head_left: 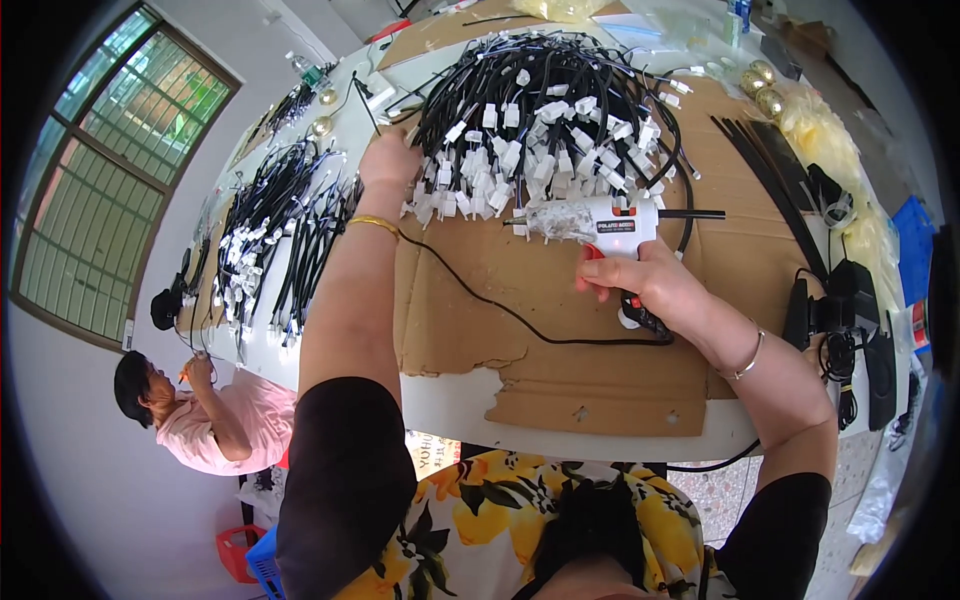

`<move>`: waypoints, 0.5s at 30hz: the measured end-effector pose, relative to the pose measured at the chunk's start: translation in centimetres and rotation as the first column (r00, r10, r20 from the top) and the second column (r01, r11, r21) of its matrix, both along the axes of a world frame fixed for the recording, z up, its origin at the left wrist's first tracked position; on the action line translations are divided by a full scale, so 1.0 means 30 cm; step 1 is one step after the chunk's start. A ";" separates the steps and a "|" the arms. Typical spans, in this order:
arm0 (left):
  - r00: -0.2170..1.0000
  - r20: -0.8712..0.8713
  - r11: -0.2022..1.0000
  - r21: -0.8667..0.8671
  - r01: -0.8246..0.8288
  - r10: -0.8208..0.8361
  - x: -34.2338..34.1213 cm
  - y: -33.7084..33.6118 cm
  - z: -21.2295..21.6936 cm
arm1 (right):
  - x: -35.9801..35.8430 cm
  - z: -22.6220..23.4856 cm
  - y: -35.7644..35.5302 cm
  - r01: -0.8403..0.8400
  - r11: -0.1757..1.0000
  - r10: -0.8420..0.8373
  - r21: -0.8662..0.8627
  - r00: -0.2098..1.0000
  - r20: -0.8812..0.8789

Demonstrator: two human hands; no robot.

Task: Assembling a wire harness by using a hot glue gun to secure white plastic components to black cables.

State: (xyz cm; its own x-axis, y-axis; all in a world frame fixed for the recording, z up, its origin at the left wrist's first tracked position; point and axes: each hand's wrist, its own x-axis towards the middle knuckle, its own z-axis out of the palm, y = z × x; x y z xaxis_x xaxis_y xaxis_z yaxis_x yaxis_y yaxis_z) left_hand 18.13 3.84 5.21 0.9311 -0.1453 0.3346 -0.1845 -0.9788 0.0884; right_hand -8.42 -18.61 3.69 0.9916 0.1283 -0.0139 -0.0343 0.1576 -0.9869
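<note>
In my right hand (668,285) is a white hot glue gun (590,222), its nozzle pointing left and a black glue stick (692,214) jutting from its back. Fingers wrap the handle near the red trigger. My left hand (391,160) is closed at the left edge of a large pile of black cables (540,85) with white connectors (490,180); its fingers are mostly hidden, so what it grips cannot be made out. A thin black cord (480,292) curves across the cardboard sheet (600,390) beneath both hands.
More cable bundles (265,210) lie at the left, where a person in pink (225,425) works. Long black sticks (770,190), black power adapters (850,295) and yellow plastic wrapping (815,130) are on the right. A plastic bottle (305,70) stands at the far left.
</note>
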 end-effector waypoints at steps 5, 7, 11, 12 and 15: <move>0.989 -0.147 0.999 0.044 -0.007 0.013 0.060 0.092 -0.035 | 0.001 0.003 -0.004 -0.045 0.999 0.045 -0.008 0.999 -0.014; 0.975 -0.135 0.931 -0.345 0.122 -0.178 0.070 0.112 -0.008 | 0.001 0.001 -0.003 -0.058 0.998 0.058 -0.012 0.998 0.000; 0.912 -0.047 0.410 -0.902 0.137 -0.408 -0.015 -0.007 0.160 | -0.010 -0.009 -0.005 -0.079 0.997 0.078 0.011 0.996 0.030; 0.898 0.044 0.300 -0.934 0.192 -0.437 -0.051 -0.046 0.212 | -0.015 -0.007 -0.005 -0.077 0.997 0.077 0.015 0.996 0.035; 0.881 0.228 0.165 -0.933 0.319 -0.415 -0.170 -0.125 0.367 | -0.030 0.000 0.004 -0.094 0.996 0.094 0.002 0.994 0.052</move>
